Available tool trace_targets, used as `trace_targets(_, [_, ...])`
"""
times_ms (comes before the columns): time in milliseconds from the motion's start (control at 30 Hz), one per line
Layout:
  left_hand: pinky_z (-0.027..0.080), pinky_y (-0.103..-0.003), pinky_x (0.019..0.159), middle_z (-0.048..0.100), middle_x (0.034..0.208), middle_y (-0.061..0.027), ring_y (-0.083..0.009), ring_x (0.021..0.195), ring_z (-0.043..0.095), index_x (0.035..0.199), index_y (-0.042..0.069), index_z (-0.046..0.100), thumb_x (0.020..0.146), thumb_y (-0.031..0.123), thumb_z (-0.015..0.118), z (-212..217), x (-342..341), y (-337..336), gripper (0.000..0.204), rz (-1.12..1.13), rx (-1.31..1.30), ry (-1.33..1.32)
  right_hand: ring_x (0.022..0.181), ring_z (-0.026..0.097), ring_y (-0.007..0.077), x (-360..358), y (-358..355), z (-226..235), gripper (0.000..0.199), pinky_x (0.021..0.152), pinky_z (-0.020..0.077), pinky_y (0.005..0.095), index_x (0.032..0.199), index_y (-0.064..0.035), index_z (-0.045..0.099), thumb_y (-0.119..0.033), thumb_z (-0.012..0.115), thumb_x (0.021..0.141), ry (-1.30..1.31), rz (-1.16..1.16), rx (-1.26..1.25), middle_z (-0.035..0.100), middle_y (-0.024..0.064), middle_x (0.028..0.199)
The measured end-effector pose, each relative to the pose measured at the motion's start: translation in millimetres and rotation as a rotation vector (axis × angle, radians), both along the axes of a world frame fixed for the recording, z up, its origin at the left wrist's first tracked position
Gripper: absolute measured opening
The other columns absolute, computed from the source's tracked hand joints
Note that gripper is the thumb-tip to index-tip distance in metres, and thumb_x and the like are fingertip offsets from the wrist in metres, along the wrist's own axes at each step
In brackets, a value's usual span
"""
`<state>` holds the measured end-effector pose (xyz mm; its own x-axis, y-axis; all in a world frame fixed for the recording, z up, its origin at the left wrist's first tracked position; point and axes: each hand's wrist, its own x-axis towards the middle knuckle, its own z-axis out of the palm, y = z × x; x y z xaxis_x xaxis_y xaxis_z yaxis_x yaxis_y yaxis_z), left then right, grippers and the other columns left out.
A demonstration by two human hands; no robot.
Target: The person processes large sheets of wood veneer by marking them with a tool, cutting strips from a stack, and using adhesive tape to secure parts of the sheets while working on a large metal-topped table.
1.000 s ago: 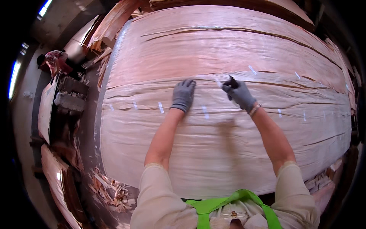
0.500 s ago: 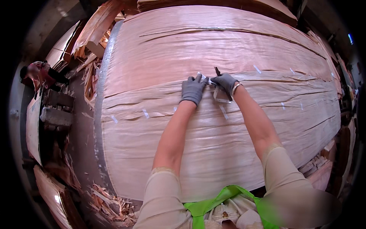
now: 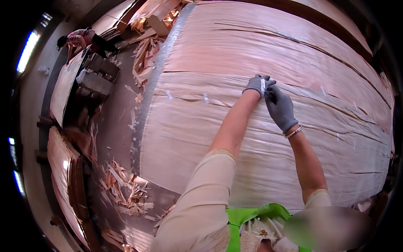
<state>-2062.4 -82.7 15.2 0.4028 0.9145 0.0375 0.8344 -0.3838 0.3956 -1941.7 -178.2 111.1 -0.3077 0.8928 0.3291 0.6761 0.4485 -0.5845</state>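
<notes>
A broad sheet of pinkish wood veneer (image 3: 201, 143) lies in front of me, wrinkled and split along several lines. My left hand (image 3: 254, 86), in a grey glove, is at the long seam across its middle with the fingers drawn together. Between my hands shows a short white strip of tape (image 3: 263, 87), against the left fingers. My right hand (image 3: 281, 110), also gloved, is curled close beside it; whatever lies inside its fingers is hidden. White tape pieces (image 3: 205, 98) stick to the veneer left of my hands, and another tape piece (image 3: 323, 91) lies to the right.
Along the sheet's left side runs a grey edge strip (image 3: 147, 109). Wood scraps (image 3: 126, 189) litter the floor beyond it. A person (image 3: 82, 40) bends over a pale sheet (image 3: 67, 88) at the far left. Stacked veneer (image 3: 65, 168) stands at the left.
My view has swung, so the sheet sits farther right. Both hands have come together at the seam. The dark tool and pale flat piece seen at my right hand no longer show.
</notes>
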Motion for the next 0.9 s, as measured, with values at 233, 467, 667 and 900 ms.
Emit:
trace_targets(233, [0.047, -0.041, 0.081, 0.062, 0.105, -0.0120, -0.0308, 0.096, 0.058, 0.104, 0.011, 0.063, 0.075, 0.004, 0.055, -0.8, -139.9, -97.3, 0.031, 0.228, 0.395, -0.374, 0.050, 0.045, 0.0046, -55.6, -1.7, 4.6, 0.013, 0.045, 0.0352, 0.0229, 0.091, -0.0036, 0.063, -0.015, 0.064, 0.086, 0.649, 0.117, -0.789, 0.052, -0.0023, 0.061])
trace_targets(467, [0.049, -0.038, 0.078, 0.063, 0.102, -0.0055, -0.0284, 0.093, 0.059, 0.096, 0.011, 0.064, 0.081, 0.013, 0.054, -26.7, -325.7, -140.1, 0.017, 0.381, 0.389, -0.066, 0.050, 0.045, 0.0069, -231.7, 15.3, -56.1, 0.020, 0.045, 0.0329, 0.0237, 0.088, -0.0060, 0.065, -0.025, 0.066, 0.084, 0.696, 0.122, -1.010, 0.052, -0.0012, 0.060])
trace_targets(667, [0.049, -0.037, 0.072, 0.056, 0.123, -0.0043, -0.0275, 0.093, 0.059, 0.116, 0.018, 0.057, 0.084, 0.011, 0.048, -33.0, -335.0, -112.1, 0.034, 0.320, 0.439, -0.032, 0.050, 0.048, 0.0101, -291.2, 61.7, -106.9, 0.016, 0.045, 0.0345, 0.0260, 0.082, -0.0064, 0.067, -0.022, 0.067, 0.082, 0.580, -0.056, -1.100, 0.057, 0.0013, 0.061])
trace_targets(900, [0.045, -0.038, 0.070, 0.045, 0.138, -0.0013, -0.0217, 0.099, 0.054, 0.122, 0.032, 0.054, 0.085, 0.017, 0.044, -25.9, -334.9, -109.4, 0.041, 0.167, 0.228, 0.352, 0.047, 0.047, 0.0111, -281.7, 36.9, -100.3, 0.019, 0.043, 0.0343, 0.0275, 0.075, -0.0020, 0.067, -0.021, 0.067, 0.075, 0.343, -0.125, -1.081, 0.057, 0.0023, 0.059])
